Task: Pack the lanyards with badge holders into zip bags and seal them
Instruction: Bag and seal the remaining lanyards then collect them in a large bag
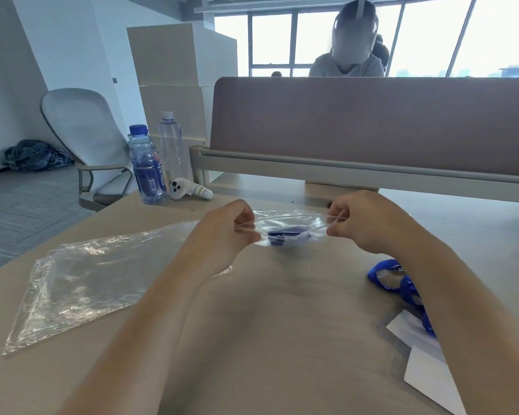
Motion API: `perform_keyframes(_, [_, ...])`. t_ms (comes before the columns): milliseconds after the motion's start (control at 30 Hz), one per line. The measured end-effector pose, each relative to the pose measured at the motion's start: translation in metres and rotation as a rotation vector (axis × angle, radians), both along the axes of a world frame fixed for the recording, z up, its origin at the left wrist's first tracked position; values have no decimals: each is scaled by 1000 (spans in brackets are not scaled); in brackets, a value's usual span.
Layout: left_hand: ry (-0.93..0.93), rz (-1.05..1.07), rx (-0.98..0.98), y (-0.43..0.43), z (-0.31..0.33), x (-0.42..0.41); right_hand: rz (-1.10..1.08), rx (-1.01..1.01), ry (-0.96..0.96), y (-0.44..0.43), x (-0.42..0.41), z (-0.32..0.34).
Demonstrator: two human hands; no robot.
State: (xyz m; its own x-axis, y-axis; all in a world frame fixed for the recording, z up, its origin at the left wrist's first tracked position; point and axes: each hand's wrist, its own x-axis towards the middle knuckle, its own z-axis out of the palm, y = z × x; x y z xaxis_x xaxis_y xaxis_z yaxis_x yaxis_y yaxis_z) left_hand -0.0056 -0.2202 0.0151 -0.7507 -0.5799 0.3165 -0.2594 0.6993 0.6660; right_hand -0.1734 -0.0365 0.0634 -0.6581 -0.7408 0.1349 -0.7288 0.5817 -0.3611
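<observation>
Above the middle of the table point(282, 339), both hands hold one zip bag point(294, 218) by its two ends. The left hand point(231, 232) pinches the left end of the bag's mouth with curled fingers, and the right hand point(360, 223) pinches the right end in the same way. A blue lanyard point(283, 236) lies inside this bag. Empty zip bags point(81, 283) lie flat at the left. At the right, another lanyard point(402, 284) rests on badge holders point(426, 363) with white cards.
</observation>
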Motion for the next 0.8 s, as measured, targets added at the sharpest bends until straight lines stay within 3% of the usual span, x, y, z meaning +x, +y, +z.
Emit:
perform_keyframes(233, [201,8,104,-1,-1,-2,-42,-101,-28,1,-3,-2])
perform_keyframes(367, [318,48,160,-1,3,-2,-42,-212,50,0,-1,1])
perform_keyframes(533, [402,79,158,1,9,-1,-36,-212,61,2,-2,3])
perform_keyframes(700, [569,93,242,3,17,3,12,-445,109,5,4,10])
perform_keyframes(800, [496,96,221,4,16,3,33,-292,116,4,5,10])
